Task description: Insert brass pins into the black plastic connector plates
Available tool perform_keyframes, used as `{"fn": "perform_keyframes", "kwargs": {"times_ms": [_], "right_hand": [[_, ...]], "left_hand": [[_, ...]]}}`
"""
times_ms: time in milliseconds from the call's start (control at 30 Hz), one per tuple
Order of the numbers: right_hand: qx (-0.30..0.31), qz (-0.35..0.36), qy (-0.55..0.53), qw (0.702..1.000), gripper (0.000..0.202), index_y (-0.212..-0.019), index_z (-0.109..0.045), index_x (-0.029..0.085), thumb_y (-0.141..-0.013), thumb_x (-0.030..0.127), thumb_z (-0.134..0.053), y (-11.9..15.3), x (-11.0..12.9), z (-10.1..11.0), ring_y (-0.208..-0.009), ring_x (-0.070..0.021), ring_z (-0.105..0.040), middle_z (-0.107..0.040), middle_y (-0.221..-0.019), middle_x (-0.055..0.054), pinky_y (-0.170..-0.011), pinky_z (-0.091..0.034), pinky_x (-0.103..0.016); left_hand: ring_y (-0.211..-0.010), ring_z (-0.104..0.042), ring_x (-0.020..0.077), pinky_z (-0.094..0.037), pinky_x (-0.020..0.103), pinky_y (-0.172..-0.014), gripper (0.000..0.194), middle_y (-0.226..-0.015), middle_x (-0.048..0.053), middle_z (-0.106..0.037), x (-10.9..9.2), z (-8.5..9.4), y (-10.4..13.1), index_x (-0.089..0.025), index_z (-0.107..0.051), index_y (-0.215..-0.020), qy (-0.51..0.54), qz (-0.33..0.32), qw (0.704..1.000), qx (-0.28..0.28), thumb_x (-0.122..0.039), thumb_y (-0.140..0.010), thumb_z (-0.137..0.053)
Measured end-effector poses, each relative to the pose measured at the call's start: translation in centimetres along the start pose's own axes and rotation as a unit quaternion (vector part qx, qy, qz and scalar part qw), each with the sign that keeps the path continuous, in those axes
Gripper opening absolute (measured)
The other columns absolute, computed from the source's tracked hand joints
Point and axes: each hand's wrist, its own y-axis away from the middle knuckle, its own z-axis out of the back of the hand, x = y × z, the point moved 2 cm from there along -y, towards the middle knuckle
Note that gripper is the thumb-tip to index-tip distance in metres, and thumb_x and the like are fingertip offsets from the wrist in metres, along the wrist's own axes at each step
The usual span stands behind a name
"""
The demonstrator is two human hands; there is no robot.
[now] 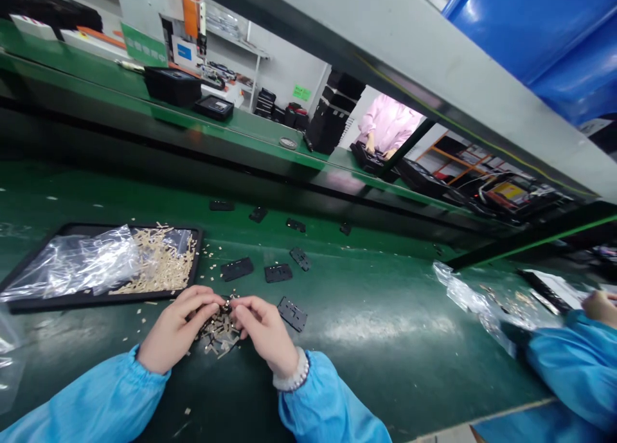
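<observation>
Over a heap of small tan and metallic pieces (219,339), my left hand (178,327) and my right hand (267,334) meet with fingertips pinched. A small dark bit shows between the fingertips, too small and too covered to name. Both wrists have blue sleeves, and a pale beaded band circles the right one. Just right of my right hand lies a black flat plate (292,314) with holes. Beyond my hands are other black plates, among them one plate (236,269), a second plate (278,272) and a tilted plate (300,258).
At left, a black tray (58,306) holds clear plastic bags (91,260) and many tan strips (164,263). A raised green shelf (260,141) runs along the back. At right, a co-worker's blue sleeve (573,359) reaches in beside a plastic bag (470,301). Another person in pink (388,125) stands beyond.
</observation>
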Motion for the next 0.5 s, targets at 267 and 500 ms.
{"fn": "perform_keyframes", "kwargs": {"times_ms": [267,500], "right_hand": [[-0.015,0.021,0.036,0.999,0.019,-0.079,-0.075,0.020,-0.084,0.036,-0.065,-0.3,-0.1,-1.6,-0.065,-0.0158,-0.060,-0.064,-0.070,-0.001,-0.068,-0.053,-0.030],[0.010,0.073,0.043,0.996,0.019,-0.095,-0.078,0.024,-0.086,0.030,-0.062,0.6,1.7,-1.0,-0.088,-0.0217,-0.067,-0.073,-0.094,-0.007,-0.082,-0.053,-0.037]], "left_hand": [[-0.083,-0.071,0.0205,-0.057,0.027,-0.073,0.037,-0.082,0.006,-0.072,-0.4,0.5,0.7,-0.024,-0.074,-0.069,0.082,0.083,0.991,-0.067,-0.053,-0.084,-0.056],[-0.082,-0.070,0.0203,-0.057,0.026,-0.071,0.042,-0.083,0.006,-0.072,-1.1,1.5,1.2,-0.024,-0.070,-0.065,0.133,0.114,0.981,-0.085,-0.062,-0.081,-0.059]]}}
